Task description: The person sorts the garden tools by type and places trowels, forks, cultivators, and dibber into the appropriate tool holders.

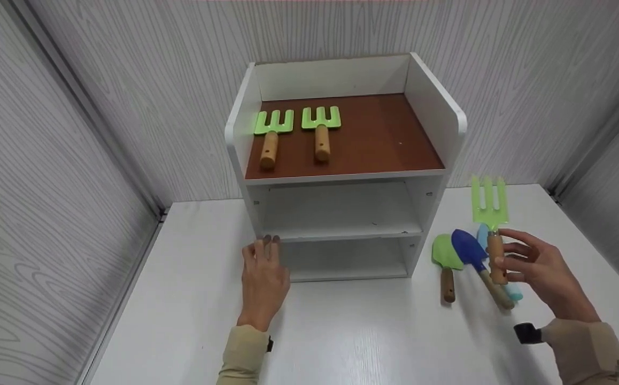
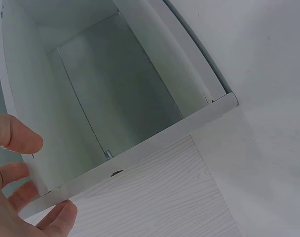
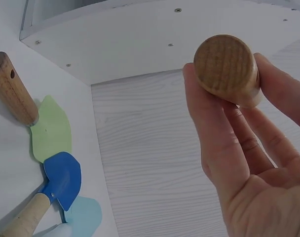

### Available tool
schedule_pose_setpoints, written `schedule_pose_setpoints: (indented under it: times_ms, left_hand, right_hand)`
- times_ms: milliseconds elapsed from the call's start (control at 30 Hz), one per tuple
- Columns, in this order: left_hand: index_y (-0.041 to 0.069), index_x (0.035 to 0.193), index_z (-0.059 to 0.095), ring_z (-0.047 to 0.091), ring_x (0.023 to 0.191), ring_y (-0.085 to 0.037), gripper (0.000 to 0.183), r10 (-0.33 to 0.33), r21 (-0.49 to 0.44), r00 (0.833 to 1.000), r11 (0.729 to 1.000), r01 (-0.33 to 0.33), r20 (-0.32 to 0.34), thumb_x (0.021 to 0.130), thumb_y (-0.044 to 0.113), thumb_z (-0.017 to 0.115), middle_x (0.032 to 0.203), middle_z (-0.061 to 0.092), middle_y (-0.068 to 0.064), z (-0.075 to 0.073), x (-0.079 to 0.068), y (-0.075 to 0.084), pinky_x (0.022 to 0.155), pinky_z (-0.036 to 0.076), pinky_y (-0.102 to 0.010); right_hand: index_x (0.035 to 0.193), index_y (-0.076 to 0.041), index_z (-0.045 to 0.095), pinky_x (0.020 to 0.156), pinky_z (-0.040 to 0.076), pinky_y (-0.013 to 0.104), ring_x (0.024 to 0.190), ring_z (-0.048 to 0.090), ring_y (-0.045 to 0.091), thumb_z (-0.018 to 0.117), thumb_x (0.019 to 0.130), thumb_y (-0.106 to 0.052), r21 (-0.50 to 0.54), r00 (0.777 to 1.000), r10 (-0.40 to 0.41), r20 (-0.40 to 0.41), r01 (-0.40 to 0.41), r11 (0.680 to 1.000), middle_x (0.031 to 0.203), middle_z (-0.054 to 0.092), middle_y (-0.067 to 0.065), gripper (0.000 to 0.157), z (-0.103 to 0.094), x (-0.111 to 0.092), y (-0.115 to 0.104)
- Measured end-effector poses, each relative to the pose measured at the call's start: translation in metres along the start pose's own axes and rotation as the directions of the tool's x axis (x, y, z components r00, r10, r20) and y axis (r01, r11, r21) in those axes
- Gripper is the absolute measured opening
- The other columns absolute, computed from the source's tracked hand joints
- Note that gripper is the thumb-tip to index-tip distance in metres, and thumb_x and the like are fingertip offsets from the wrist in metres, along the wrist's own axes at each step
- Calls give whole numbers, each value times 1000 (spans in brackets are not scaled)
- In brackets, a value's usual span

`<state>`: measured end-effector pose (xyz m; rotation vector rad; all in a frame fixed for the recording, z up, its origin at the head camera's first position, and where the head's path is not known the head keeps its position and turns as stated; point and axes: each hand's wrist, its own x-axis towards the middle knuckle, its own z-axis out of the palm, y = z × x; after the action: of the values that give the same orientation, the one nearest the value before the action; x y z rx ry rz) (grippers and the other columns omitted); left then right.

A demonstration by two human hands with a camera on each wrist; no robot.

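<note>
My right hand (image 1: pixel 542 267) pinches the wooden handle of a green hand fork (image 1: pixel 490 208), its tines pointing up and away. In the right wrist view the round handle end (image 3: pixel 223 63) sits between thumb and fingers. At the lower left of the white shelf unit (image 1: pixel 341 235), my left hand (image 1: pixel 265 280) grips the front edge where the middle board meets the side panel. In the left wrist view, the thumb (image 2: pixel 24 138) and fingers straddle that edge. Two more green hand forks, one (image 1: pixel 274 136) leftmost and another (image 1: pixel 321 131) beside it, lie on the brown top shelf.
Right of the unit, a green trowel (image 1: pixel 447 256), a dark blue trowel (image 1: pixel 470 248) and a light blue trowel (image 1: pixel 512 291) lie close together on the white table (image 1: pixel 341 337), the blue ones overlapping. Raised side panels border the top shelf. Wood-grain walls (image 1: pixel 47 187) enclose the table.
</note>
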<state>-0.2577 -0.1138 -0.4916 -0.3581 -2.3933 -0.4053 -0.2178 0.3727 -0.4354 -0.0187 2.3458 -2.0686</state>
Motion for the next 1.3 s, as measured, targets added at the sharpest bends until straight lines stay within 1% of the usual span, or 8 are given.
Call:
schedule_pose_setpoints:
  times_ms: [167, 333, 433, 667, 900, 967, 1133, 1300]
  left_hand:
    - [-8, 127, 56, 46, 106, -41, 53, 10, 19, 1000, 1000, -10, 6, 79, 0, 79, 114, 48, -22, -1, 1, 0, 81, 56, -41]
    - [-9, 127, 56, 47, 104, -40, 54, 20, 32, 1000, 999, -20, -6, 78, 0, 79, 113, 48, -22, -2, 1, 0, 80, 56, -41]
    - [-9, 127, 56, 48, 105, -40, 56, 20, 37, 1000, 999, -20, -5, 78, 0, 80, 114, 49, -22, -2, 1, 0, 81, 56, -41]
    - [-9, 129, 55, 47, 107, -41, 57, 6, 31, 1000, 999, -6, 11, 80, 2, 80, 118, 49, -22, -2, 0, 0, 82, 56, -40]
    - [-9, 130, 55, 47, 107, -40, 58, 6, 17, 1000, 1000, -6, -8, 78, 0, 81, 118, 49, -22, 0, 0, 0, 81, 57, -40]
    - [-10, 129, 56, 47, 107, -41, 56, 0, 8, 1000, 1000, 0, -4, 79, -1, 79, 117, 48, -22, 0, 0, 0, 80, 57, -40]
    - [-9, 125, 56, 45, 106, -41, 50, -3, 22, 1000, 1000, 3, 16, 80, -1, 77, 114, 47, -23, -1, 2, 0, 79, 56, -39]
    - [-10, 126, 56, 46, 105, -41, 52, 2, 33, 1000, 999, -2, 10, 80, 0, 78, 115, 47, -23, -1, 2, 0, 79, 56, -39]
  right_hand:
    - [133, -29, 62, 69, 60, 30, 88, 70, 13, 70, 92, 3, -4, 1000, -21, -8, 21, 1000, 105, 67, -2, 52, 7, -3, -2]
    - [138, -30, 57, 72, 59, 29, 92, 68, 11, 72, 93, -3, -97, 1000, -12, -6, 12, 995, 107, 67, -7, 54, 12, -5, -3]
    - [142, -29, 55, 73, 59, 30, 94, 67, 10, 71, 94, -5, -141, 1000, -23, -11, 21, 990, 108, 66, -10, 56, 13, -6, -5]
    - [140, -27, 58, 72, 60, 32, 93, 67, 12, 72, 93, -2, -139, 998, -52, -21, 49, 989, 106, 67, -7, 55, 20, -8, -11]
    - [140, -23, 61, 70, 59, 31, 91, 68, 14, 71, 92, 3, -106, 994, -107, 9, 107, 989, 107, 70, -5, 56, 28, -10, -18]
    - [141, -21, 61, 70, 59, 31, 92, 68, 15, 70, 92, 5, -82, 992, -122, 20, 123, 989, 108, 70, -4, 56, 29, -10, -19]
    - [142, -19, 60, 72, 59, 32, 94, 68, 16, 68, 92, 8, -48, 991, -127, 30, 129, 990, 110, 70, -2, 58, 32, -12, -22]
    - [143, -16, 59, 74, 59, 32, 94, 69, 18, 67, 91, 9, -66, 988, -153, 35, 155, 986, 110, 71, 0, 59, 35, -14, -24]
